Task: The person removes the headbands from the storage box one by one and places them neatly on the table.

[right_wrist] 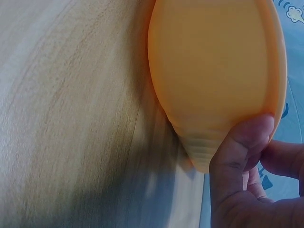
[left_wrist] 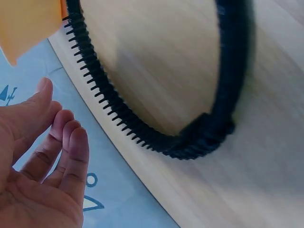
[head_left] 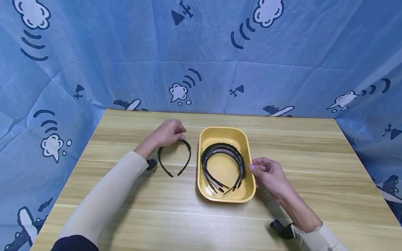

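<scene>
A black toothed headband (head_left: 190,153) lies on the table, left of a yellow plastic bin (head_left: 226,199). Over its top curve is my left hand (head_left: 168,133), fingers loosely bent. In the left wrist view this hand (left_wrist: 52,166) has nothing between thumb and fingertips, and the headband (left_wrist: 111,97) shows beside it. My right hand (head_left: 271,177) pinches the bin's right rim. The right wrist view shows the thumb (right_wrist: 242,142) against the side of the bin (right_wrist: 213,61). Inside the bin several dark headbands (head_left: 240,162) lie nested together, their ends toward me.
The wooden table (head_left: 157,223) reaches back to a blue patterned cloth (head_left: 201,42), which also hangs at both sides. A black wrist device (head_left: 281,229) sits by my right cuff, and another (head_left: 152,164) by the left one.
</scene>
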Tool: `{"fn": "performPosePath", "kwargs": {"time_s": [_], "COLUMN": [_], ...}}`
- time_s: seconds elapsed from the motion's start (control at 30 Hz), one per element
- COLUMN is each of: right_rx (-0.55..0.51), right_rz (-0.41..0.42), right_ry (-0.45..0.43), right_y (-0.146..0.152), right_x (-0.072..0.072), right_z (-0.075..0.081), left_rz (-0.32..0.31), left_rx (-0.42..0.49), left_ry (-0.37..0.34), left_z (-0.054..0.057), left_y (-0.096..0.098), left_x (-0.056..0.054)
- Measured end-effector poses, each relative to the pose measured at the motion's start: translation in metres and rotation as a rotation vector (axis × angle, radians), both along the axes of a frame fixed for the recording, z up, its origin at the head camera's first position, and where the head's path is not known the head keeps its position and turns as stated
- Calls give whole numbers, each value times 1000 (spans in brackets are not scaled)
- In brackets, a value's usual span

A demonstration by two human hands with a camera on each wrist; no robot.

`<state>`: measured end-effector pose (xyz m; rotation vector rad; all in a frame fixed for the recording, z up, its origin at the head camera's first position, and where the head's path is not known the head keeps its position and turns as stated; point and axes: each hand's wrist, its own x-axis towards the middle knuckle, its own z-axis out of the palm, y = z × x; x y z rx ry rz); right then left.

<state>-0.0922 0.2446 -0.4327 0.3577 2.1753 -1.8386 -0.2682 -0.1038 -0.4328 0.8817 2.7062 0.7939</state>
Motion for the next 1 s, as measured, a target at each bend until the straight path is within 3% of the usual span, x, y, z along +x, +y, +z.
{"fn": "performPosePath", "kwargs": {"time_s": [0.2, 0.63, 1.0], "right_rx": [-5, -13, -7], "right_rz": [1, 4, -2], "right_ry": [-6, 0, -8], "right_y": [1, 1, 0], "right_x": [0, 0, 1], "right_z": [-1, -2, -1], "left_rz": [-39, -42, -81], "left_rx": [12, 25, 29], "left_ry": [45, 13, 34], "left_z": [4, 12, 18], "left_y": [7, 25, 39], "left_x": [1, 3, 6]}}
